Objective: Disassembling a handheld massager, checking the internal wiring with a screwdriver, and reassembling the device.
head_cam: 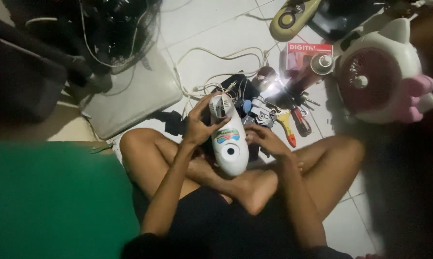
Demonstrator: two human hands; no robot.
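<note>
Seated cross-legged on tiled floor (216,43). Left hand (198,125) wrapped round upper end of white handheld appliance (230,144) resting above crossed legs; right hand (264,139) curled against its right side. Yellow-handled screwdriver (286,127) just beside, white-pink fan (384,72) farther right

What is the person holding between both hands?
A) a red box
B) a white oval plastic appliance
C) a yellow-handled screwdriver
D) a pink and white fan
B: the left hand and right hand grip a white oval plastic appliance above the crossed legs; the screwdriver, red box and fan lie on the floor.
</note>
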